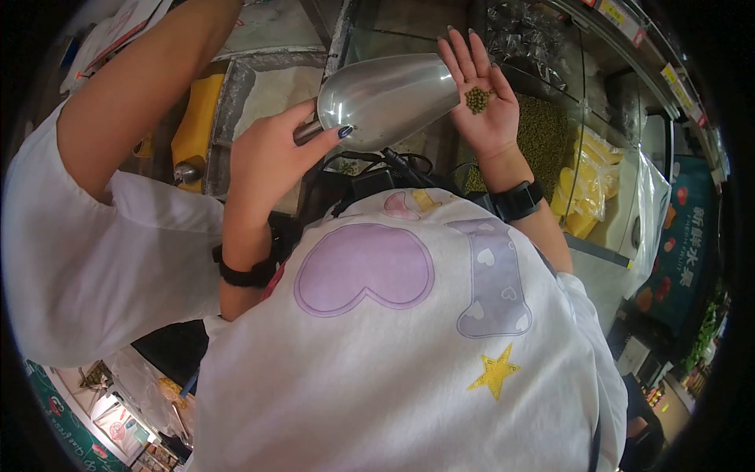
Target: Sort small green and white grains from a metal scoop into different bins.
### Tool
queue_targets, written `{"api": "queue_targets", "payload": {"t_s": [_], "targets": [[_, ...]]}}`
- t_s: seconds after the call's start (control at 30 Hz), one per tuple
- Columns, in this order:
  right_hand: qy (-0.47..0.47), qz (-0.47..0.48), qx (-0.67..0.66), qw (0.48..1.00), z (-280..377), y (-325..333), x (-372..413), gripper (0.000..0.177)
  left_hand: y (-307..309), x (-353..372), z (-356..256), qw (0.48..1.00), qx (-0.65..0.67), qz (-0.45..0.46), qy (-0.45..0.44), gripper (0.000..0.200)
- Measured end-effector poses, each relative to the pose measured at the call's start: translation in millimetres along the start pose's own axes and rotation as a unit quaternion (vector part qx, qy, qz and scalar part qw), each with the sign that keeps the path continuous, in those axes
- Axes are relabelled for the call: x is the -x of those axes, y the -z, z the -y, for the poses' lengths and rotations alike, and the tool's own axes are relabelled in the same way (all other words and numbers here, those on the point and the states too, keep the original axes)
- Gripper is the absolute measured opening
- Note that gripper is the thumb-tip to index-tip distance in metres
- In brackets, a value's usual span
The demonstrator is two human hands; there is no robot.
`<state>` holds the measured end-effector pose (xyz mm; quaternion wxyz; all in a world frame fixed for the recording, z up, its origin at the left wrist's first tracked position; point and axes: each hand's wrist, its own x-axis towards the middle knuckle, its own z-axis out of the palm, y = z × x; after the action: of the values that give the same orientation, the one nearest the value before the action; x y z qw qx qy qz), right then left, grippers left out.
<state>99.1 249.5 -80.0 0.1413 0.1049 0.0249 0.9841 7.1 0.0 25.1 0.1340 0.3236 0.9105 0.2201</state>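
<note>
My left hand [271, 153] is closed round the handle of a shiny metal scoop [385, 98], its dark-nailed thumb on top. The scoop's broad end points right and reaches the edge of my right hand [489, 110]. That hand is palm up with its fingers stretched out, holding a small heap of green beans [476, 99] in the palm. More green beans [539, 130] fill a bin just right of my right hand. The inside of the scoop is hidden.
White powder [287, 94] lies in a tray behind my left hand. A yellow object [195, 118] and another person's bare arm [153, 86] are at the left. Yellow bags [590, 177] fill a bin at the right. Dark packets [523, 39] sit beyond my right hand.
</note>
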Motion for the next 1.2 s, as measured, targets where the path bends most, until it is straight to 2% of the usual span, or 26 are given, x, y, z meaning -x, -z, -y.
{"api": "queue_targets", "payload": {"t_s": [0.03,0.1,0.37,0.47,0.53,0.57,0.6,0.63,0.67,0.73,0.83,1.0,1.1,1.2], "targets": [[0.015,-0.013,0.049,0.999,-0.9,-0.7,-0.1,0.047,-0.8,-0.4,-0.4,1.0,0.0,0.0,0.0,0.041],[0.007,-0.013,0.044,0.999,-1.6,0.1,-0.3,0.046,-2.2,-1.2,-0.5,1.0,0.007,-0.025,-0.016,0.041],[-0.025,0.011,0.047,0.999,-0.4,3.9,-0.1,0.045,-3.1,-2.1,-0.2,1.0,0.004,-0.017,-0.015,0.041],[-0.024,-0.033,0.05,0.998,-0.5,4.2,-0.2,0.044,-4.3,-1.7,1.9,1.0,0.011,-0.018,-0.013,0.04],[-0.013,-0.15,0.026,0.988,0.9,8.1,-0.2,0.041,-6.0,-1.6,4.6,1.0,0.014,-0.021,-0.012,0.04],[-0.013,-0.15,0.026,0.988,-1.1,7.3,-0.6,0.041,-6.6,-2.2,6.2,1.0,0.017,-0.012,-0.008,0.04],[0.014,-0.27,0.127,0.955,-5.3,5.0,-1.1,0.039,-7.5,-2.9,8.1,1.0,0.02,-0.003,-0.005,0.04],[0.041,-0.382,0.224,0.896,-7.5,3.5,-1.5,0.038,-8.8,-4.3,10.7,1.0,0.021,-0.003,-0.005,0.04],[0.042,-0.382,0.224,0.896,-7.3,3.9,-2.3,0.038,-10.6,-6.0,13.8,1.0,0.005,0.012,0.004,0.039],[0.066,-0.406,0.144,0.9,-6.8,5.6,-4.5,0.036,-15.5,-8.5,20.6,0.999,-0.011,0.027,0.013,0.039],[0.068,-0.35,0.137,0.924,-4.5,2.2,-0.2,0.037,-20.2,-8.7,25.8,1.0,-0.005,0.028,0.002,0.039],[0.076,-0.342,0.137,0.927,-2.2,1.1,1.6,0.04,-22.8,-12.4,30.3,0.997,-0.025,0.059,0.035,0.038],[0.09,-0.332,0.148,0.927,-1.8,-5.1,5.6,0.041,-24.7,-14.4,27.2,0.999,0.016,0.04,0.005,0.037],[0.104,-0.345,0.162,0.919,3.8,-5.4,14.4,0.042,-19.8,-20.5,9.6,0.999,-0.01,0.037,-0.007,0.038]]}}
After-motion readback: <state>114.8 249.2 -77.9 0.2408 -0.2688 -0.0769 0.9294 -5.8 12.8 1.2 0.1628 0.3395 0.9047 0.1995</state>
